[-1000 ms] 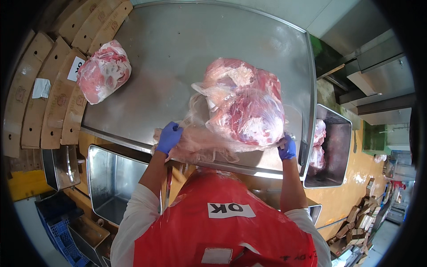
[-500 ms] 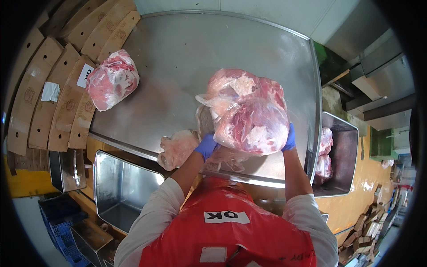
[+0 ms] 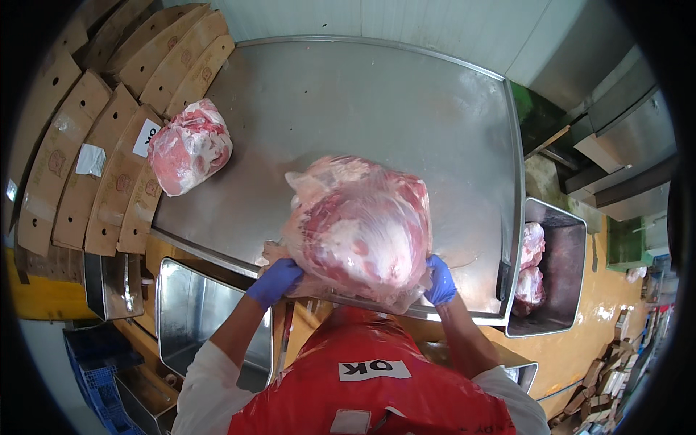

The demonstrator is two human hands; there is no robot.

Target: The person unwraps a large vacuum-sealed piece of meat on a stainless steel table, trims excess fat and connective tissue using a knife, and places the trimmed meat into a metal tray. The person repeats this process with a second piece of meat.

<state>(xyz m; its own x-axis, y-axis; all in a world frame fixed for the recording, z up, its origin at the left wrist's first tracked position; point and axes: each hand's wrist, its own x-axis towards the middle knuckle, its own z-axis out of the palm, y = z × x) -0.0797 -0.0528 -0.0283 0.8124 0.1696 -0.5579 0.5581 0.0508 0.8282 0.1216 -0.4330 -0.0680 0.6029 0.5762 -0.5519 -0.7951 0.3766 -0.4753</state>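
Note:
A large piece of raw meat (image 3: pixel 359 221) wrapped in clear plastic lies at the front edge of the steel table (image 3: pixel 348 101). My left hand (image 3: pixel 279 279), in a blue glove, has its fingers closed on the plastic bag at the lower left of the meat. My right hand (image 3: pixel 440 281), also gloved in blue, grips the bag at the lower right. A second piece of raw meat (image 3: pixel 190 148), with no wrapping visible, sits at the table's left beside cardboard boxes.
Several cardboard boxes (image 3: pixel 58 167) stand along the left. A steel bin (image 3: pixel 181 304) sits below the table's left front. Another bin (image 3: pixel 551 246) at the right holds meat. A green crate (image 3: pixel 623 239) and stacked blue crates (image 3: pixel 98 370) are farther out.
The wrapped meat has shifted toward the front edge and slightly left, and turned. Both hands moved with it; the loose plastic that lay at the front left is now largely hidden.

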